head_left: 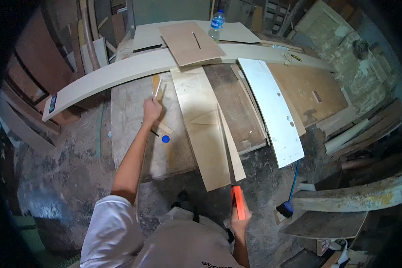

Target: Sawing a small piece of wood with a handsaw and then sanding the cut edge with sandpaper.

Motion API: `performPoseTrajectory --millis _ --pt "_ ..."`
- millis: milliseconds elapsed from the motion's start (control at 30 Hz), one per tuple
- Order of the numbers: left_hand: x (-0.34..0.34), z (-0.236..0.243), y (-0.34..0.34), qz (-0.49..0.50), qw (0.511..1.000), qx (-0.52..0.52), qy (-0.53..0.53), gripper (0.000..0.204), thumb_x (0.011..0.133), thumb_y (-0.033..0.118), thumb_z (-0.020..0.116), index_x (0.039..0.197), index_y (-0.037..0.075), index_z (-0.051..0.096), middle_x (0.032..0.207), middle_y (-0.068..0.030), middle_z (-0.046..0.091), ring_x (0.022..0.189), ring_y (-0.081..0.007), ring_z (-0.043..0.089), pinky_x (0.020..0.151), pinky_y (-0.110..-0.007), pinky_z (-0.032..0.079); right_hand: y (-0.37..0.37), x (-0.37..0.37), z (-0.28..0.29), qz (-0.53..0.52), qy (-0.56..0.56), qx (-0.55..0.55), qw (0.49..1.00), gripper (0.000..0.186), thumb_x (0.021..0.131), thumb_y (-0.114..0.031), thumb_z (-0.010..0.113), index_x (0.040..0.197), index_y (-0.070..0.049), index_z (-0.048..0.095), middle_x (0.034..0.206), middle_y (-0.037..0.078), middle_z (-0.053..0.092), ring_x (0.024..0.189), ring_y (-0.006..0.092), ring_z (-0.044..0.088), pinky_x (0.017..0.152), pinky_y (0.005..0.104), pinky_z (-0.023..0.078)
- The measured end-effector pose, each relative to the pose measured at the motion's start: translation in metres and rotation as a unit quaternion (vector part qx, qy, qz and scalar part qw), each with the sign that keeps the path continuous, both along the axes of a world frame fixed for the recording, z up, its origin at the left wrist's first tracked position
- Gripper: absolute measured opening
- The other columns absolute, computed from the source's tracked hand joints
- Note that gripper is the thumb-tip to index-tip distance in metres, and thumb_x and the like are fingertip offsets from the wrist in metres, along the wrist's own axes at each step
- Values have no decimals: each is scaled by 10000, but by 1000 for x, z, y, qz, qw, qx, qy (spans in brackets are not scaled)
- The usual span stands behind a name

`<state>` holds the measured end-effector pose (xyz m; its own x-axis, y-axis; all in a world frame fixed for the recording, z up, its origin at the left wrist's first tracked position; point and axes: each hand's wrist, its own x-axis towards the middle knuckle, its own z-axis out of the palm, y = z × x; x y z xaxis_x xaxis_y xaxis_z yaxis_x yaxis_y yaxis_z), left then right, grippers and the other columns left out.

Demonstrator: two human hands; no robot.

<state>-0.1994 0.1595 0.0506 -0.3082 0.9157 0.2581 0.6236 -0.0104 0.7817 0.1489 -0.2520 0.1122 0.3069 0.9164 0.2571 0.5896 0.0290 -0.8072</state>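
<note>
Seen from above, a person in a pale T-shirt (187, 241) stands at a low work surface (131, 116). Nearest, the right forearm rises from the lower edge, the arm kept close to the body, and the right hand (239, 219) is wrapped around the orange handle of a saw (239, 203). Its dark, narrow blade points away from the person, along a long, pale board (194, 120) whose near end juts past the surface's edge. A slim wedge of the same pale wood lies to the right of the blade; whether the teeth sit inside a cut is hard to tell.

The left arm reaches forward, nearly straight, to the left of the board. The left hand (152, 110) is curled closed with a thin white stick (158, 87) projecting from its far side. A round blue cap (165, 139) lies nearer the person than that hand.

To the right, a white panel (272, 111) slants across, with a blue broom (285, 208) below its near end. Farther off, a brown panel with a slot (190, 42) rests over a long cream plank (129, 69). Beyond stands a clear water bottle (216, 24) with a blue top.
</note>
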Motion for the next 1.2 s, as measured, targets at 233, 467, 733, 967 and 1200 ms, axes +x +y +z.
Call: performPoseTrajectory --millis 233,467,733,967,1200 --pt "79 -70 -62 -194 973 -129 9 737 976 533 581 1334 -90 418 1145 -391 623 1042 -544 637 893 -567 521 4 -7 -13 2 35 -27 999 553 824 18 573 1376 -1 601 1316 207 668 1081 316 720 867 365 550" --pt "126 -91 -56 -184 934 -191 238 1071 816 600 767 1461 -123 313 1294 -313 586 1126 -448 653 911 -531 563 -10 7 -11 -56 1 -40 998 560 823 3 577 1382 -11 607 1298 210 675 950 292 747 819 338 542" --pt "149 -57 -23 -188 890 -352 222 1164 702 577 878 1408 -176 339 1266 -305 597 1143 -418 660 973 -504 547 -25 72 -28 -109 62 -55 991 566 831 22 542 1396 18 588 1228 229 699 908 186 733 801 318 545" --pt "156 -75 -18 -180 869 -379 261 1105 714 548 877 1431 -135 388 1261 -277 616 1213 -427 620 1022 -467 526 -13 144 -33 -71 -36 -21 997 484 914 -31 588 1397 9 589 1233 202 712 1082 269 719 894 342 532" --pt "200 -70 -10 -226 863 -329 310 703 739 637 809 1094 39 711 1216 -262 629 1177 -441 626 972 -515 525 8 192 1 -15 69 -13 997 437 961 -50 611 1390 33 588 1302 231 675 1150 291 698 933 387 541"
